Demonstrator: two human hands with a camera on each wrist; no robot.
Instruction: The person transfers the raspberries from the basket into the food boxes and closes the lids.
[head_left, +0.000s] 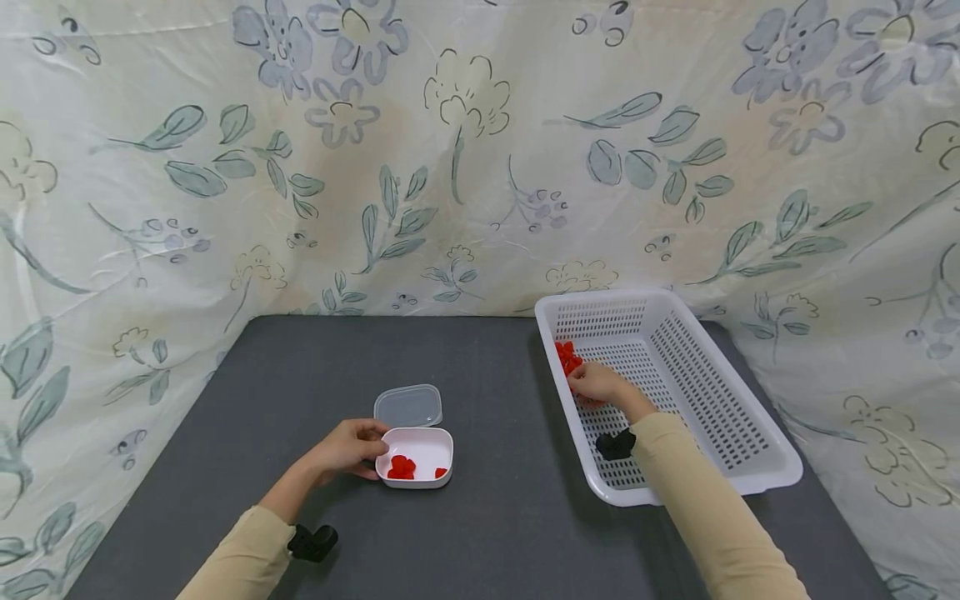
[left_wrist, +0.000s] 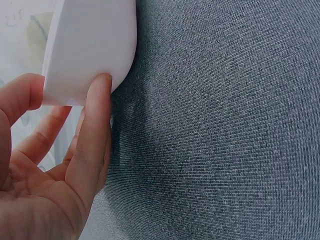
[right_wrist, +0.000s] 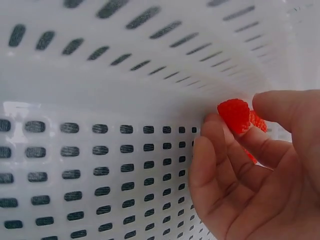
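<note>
My left hand point(head_left: 347, 448) grips the near left wall of the box point(head_left: 427, 447), thumb and fingers curled against its side. I judge this grip is there to steady the box on the grey table point(head_left: 487, 517) so it does not slide. The left wrist view confirms it: a finger point(left_wrist: 95, 125) presses flat against the white corner of the box, which sits directly on the cloth surface.

My right hand point(head_left: 596, 383) is down inside the basket point(head_left: 750, 433), near its left wall. The right wrist view shows my fingertips point(right_wrist: 280, 107) pinching a berry point(right_wrist: 234, 115); a second red piece shows just behind it, partly hidden, so I cannot tell if it is also held. The pinch is light and fingertip-only, which I judge suits a soft fruit.

Count, from the head view:
- One box, open, white.
- One lid point(head_left: 408, 406), clear, lying flat just behind the box, touching or nearly touching it, kept clear of the opening.
- One basket, slotted, to the right of the box and well apart from it.
- Berries in the box point(head_left: 402, 467): a small cluster plus one separate piece at the front; exact number not readable.
- Berries in the basket point(head_left: 567, 356): one small heap against the left wall, just beyond my right hand; number not readable.
</note>
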